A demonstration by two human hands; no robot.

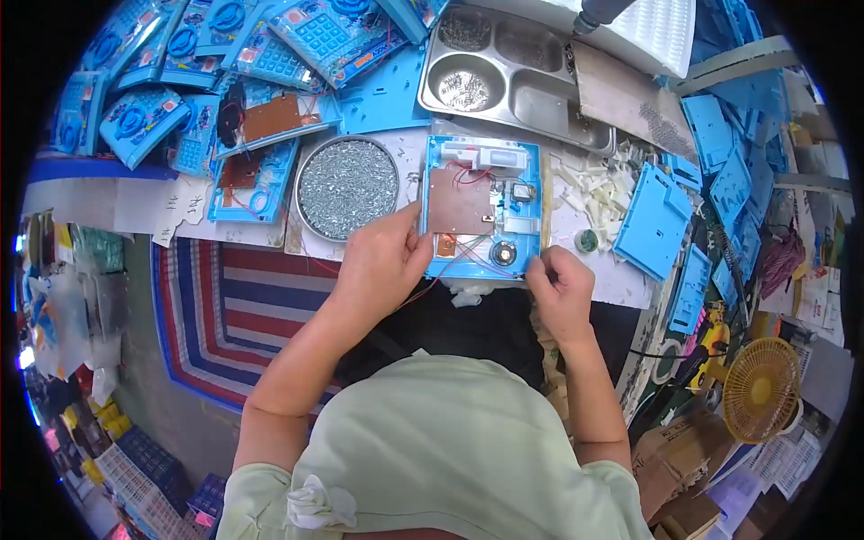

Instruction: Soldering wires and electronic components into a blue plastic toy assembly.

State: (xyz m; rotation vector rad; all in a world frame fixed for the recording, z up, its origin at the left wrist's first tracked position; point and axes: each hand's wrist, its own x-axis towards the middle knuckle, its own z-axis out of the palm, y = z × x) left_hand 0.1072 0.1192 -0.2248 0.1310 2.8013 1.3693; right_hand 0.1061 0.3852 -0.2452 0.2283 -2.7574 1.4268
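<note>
A blue plastic toy casing [526, 261] lies open-side up on the table in front of me. Inside it sit a brown circuit board [461, 202], a white box-shaped part [486, 157] at the far end, a small round speaker [504, 253] and thin red wires. My left hand [382, 256] is closed at the casing's near left edge, thumb and fingers together. At the near right corner my right hand [562, 288] pinches the casing, its fingers curled. The undersides of both grips are hidden.
Left of the casing stands a round tray of screws [306, 148]. A metal compartment tray [540, 121] sits behind. White plastic parts [594, 193] and blue panels [654, 220] lie to the right. Packed blue toys [144, 121] are heaped at far left; a yellow fan [760, 389] stands at right.
</note>
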